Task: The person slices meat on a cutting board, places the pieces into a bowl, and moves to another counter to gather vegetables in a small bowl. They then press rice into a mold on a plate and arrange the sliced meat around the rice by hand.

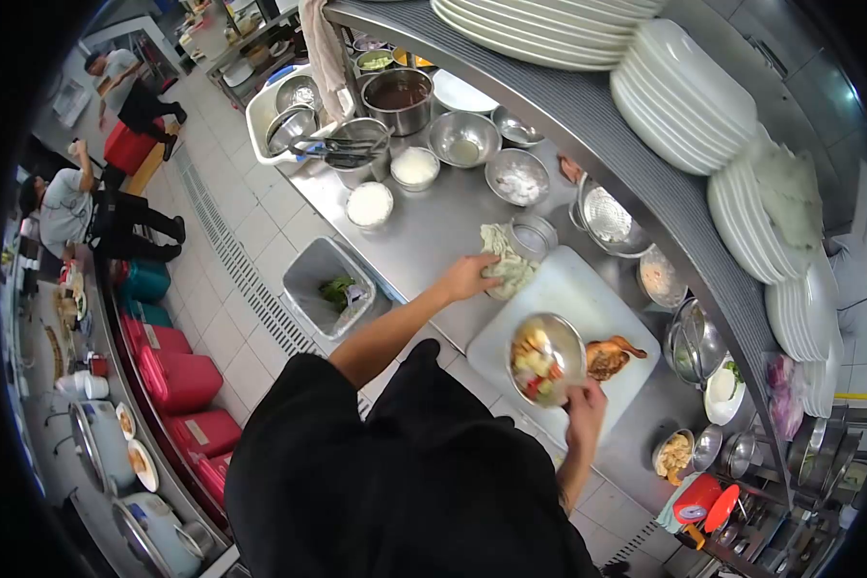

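Observation:
My left hand (469,277) is closed on a crumpled pale green cloth (509,262) at the near corner of a white cutting board (595,294). A small clear round container (534,234) stands right beside the cloth. With my right hand (584,407) I grip the rim of a steel bowl (565,332) over the board. Chopped pieces in yellow, red and green lie inside it. Next to the bowl, a browned piece of roast chicken (607,357) rests on the board.
Steel bowls, a pot of dark sauce (398,101) and a container of tongs (360,149) crowd the counter. Stacked white plates (684,91) fill the shelf above. A grey bin (329,286) stands below the counter edge. Two people (96,207) are across the aisle.

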Available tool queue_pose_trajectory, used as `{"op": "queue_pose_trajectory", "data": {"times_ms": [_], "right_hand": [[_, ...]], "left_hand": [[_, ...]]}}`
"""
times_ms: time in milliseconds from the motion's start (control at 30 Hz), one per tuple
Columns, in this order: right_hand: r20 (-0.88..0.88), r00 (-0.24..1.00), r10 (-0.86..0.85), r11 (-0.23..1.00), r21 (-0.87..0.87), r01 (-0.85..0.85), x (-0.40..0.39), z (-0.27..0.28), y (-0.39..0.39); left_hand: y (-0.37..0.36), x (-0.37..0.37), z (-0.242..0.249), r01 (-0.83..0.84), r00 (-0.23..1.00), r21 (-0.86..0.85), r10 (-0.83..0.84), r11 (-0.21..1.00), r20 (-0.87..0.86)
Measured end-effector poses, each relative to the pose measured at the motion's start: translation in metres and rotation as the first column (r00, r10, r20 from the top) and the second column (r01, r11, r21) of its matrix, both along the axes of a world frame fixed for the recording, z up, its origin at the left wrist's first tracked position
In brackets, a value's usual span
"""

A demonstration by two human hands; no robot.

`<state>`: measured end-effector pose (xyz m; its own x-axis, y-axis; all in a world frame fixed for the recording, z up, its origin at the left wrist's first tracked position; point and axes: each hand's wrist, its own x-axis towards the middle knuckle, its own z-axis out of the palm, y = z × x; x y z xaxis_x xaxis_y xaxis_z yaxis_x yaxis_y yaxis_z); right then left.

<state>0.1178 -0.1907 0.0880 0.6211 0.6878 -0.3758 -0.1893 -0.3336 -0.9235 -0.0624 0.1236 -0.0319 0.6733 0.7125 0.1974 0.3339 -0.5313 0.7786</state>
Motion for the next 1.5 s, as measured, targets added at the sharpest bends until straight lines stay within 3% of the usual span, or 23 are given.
{"op": "queue_pose_trajectory", "data": {"times_ms": [33, 100, 167, 233, 267, 333, 467, 533, 600, 733, 800, 833, 867, 900, 933, 967, 1000, 1033, 1100, 1200, 1300, 1367, 1500], "right_hand": [[-0.031, 0.998, 0.046, 0.999, 0.024, -0.045, -0.018, -0.016, 0.03], [-0.149, 0.988, 0.045, 0.998, -0.027, -0.05, -0.063, -0.022, 0.096], [-0.185, 0.974, 0.13, 0.991, 0.019, -0.129, -0.091, -0.053, 0.148], [-0.084, 0.983, 0.161, 0.986, -0.038, -0.165, -0.106, -0.087, 0.189], [-0.087, 0.987, 0.138, 0.99, -0.031, -0.141, -0.118, -0.094, 0.207], [-0.407, 0.896, -0.179, 0.95, 0.165, 0.265, -0.141, -0.096, 0.229], [-0.247, 0.964, -0.097, 0.995, 0.004, 0.102, -0.17, -0.091, 0.221], [-0.324, 0.946, -0.017, 1.0, 0.006, 0.02, -0.182, -0.094, 0.217], [-0.602, 0.798, 0.016, 0.998, 0.06, 0.025, -0.187, -0.081, 0.217], [-0.821, 0.564, 0.086, 0.983, 0.162, 0.086, -0.195, -0.002, 0.2], [-0.907, 0.368, 0.206, 0.917, 0.31, 0.25, -0.184, 0.004, 0.181], [-0.792, 0.151, 0.592, 0.7, 0.598, 0.391, -0.177, -0.017, 0.172], [-0.824, 0.196, 0.532, 0.718, 0.561, 0.413, -0.172, -0.006, 0.158], [-0.856, 0.235, 0.461, 0.734, 0.516, 0.441, -0.17, 0.008, 0.141], [-0.857, 0.239, 0.457, 0.728, 0.514, 0.454, -0.166, 0.006, 0.126], [-0.835, 0.314, 0.453, 0.686, 0.551, 0.475, -0.164, 0.003, 0.109], [-0.813, 0.384, 0.437, 0.648, 0.581, 0.492, -0.164, -0.001, 0.09], [-0.822, 0.383, 0.422, 0.651, 0.569, 0.503, -0.164, -0.006, 0.07], [-0.854, 0.414, 0.316, 0.673, 0.509, 0.536, -0.158, -0.017, 0.038], [-0.873, 0.421, 0.246, 0.668, 0.468, 0.58, -0.157, -0.033, -0.002], [-0.877, 0.415, 0.242, 0.64, 0.466, 0.611, -0.158, -0.032, -0.022], [-0.888, 0.397, 0.234, 0.635, 0.448, 0.629, -0.155, -0.038, -0.029], [-0.905, 0.367, 0.217, 0.676, 0.41, 0.613, -0.135, -0.026, -0.021]], "left_hand": [[0.004, -0.018, 0.015, 0.008, 1.0, -0.004, -0.008, 1.0, 0.002], [0.013, -0.071, 0.044, -0.084, 0.984, -0.493, 0.151, 0.866, 0.098], [0.035, -0.127, 0.05, -0.416, 0.909, -0.198, 0.407, 0.888, -0.087], [0.072, -0.163, 0.055, -0.586, 0.768, 0.235, 0.624, 0.776, -0.145], [0.092, -0.165, 0.06, -0.566, 0.782, 0.242, 0.606, 0.788, -0.144], [0.12, -0.162, 0.067, -0.692, 0.625, 0.1, 0.663, 0.715, -0.411], [0.137, -0.141, 0.049, -0.741, 0.553, 0.1, 0.688, 0.664, -0.47], [0.12, -0.135, 0.036, -0.703, 0.559, 0.228, 0.721, 0.674, -0.409], [0.083, -0.139, 0.091, -0.508, 0.798, 0.016, 0.478, 0.861, -0.367], [0.008, -0.118, 0.191, 0.084, 0.924, -0.03, -0.089, 0.996, -0.372], [0.0, -0.108, 0.235, 0.362, 0.918, 0.231, -0.302, 0.903, -0.258], [0.016, -0.099, 0.264, 0.393, 0.919, 0.385, -0.362, 0.835, -0.154], [0.038, -0.088, 0.303, 0.401, 0.897, 0.528, -0.438, 0.749, -0.061], [0.047, -0.081, 0.365, 0.274, 0.949, 0.57, -0.314, 0.775, -0.028], [0.076, -0.063, 0.406, 0.054, 0.966, 0.876, -0.249, 0.48, 0.077], [0.09, -0.048, 0.444, -0.113, 0.988, 0.939, -0.067, 0.325, 0.142], [0.123, -0.03, 0.47, -0.134, 0.978, 0.963, -0.124, 0.235, 0.167], [0.154, -0.017, 0.487, -0.038, 0.988, 0.97, -0.136, 0.239, 0.072], [0.178, 0.001, 0.521, 0.328, 0.872, 0.758, 0.127, 0.564, -0.472], [0.15, -0.004, 0.528, 0.228, 0.931, 0.894, 0.182, 0.386, -0.316], [0.141, -0.006, 0.55, 0.13, 0.955, 0.924, 0.204, 0.361, -0.214], [0.09, -0.028, 0.563, -0.068, 0.923, 0.851, 0.356, 0.521, -0.144], [0.143, -0.101, 0.565, -0.009, 1.0, 0.955, 0.023, 0.295, 0.003]]}}
